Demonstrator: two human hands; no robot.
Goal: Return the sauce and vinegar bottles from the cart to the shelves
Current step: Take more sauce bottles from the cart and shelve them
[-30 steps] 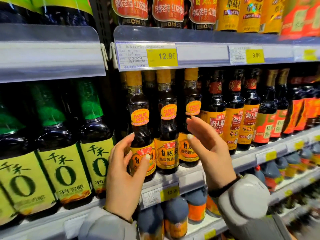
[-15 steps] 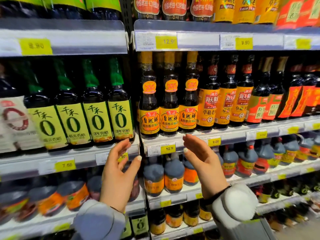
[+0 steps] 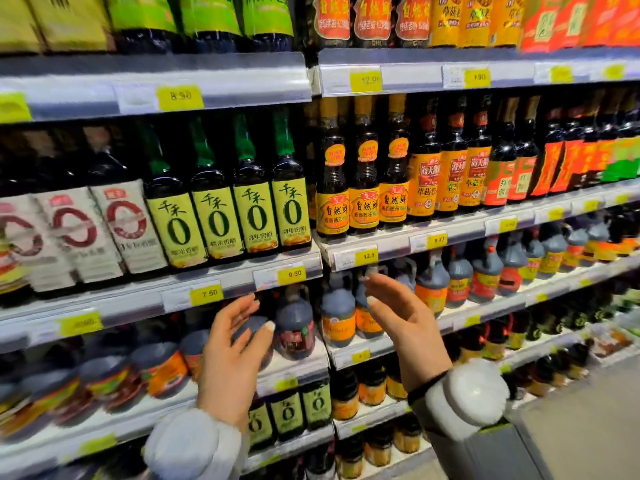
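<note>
Hovering before the shelves, the left hand and right hand are loosely spread and empty, seemingly because the sauce bottles stand shelved, labels outward.

One view only: head cam, wide-angle. Shelves are faced close up, slightly oblique, receding to the R. Left hand and right hand are framed low-centre; floor is caught btm-R.

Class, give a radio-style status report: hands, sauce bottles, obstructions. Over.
Left hand open, empty. Right hand open, empty. Sauce bottles upright on shelf, untouched. No obstruction seen.
</note>
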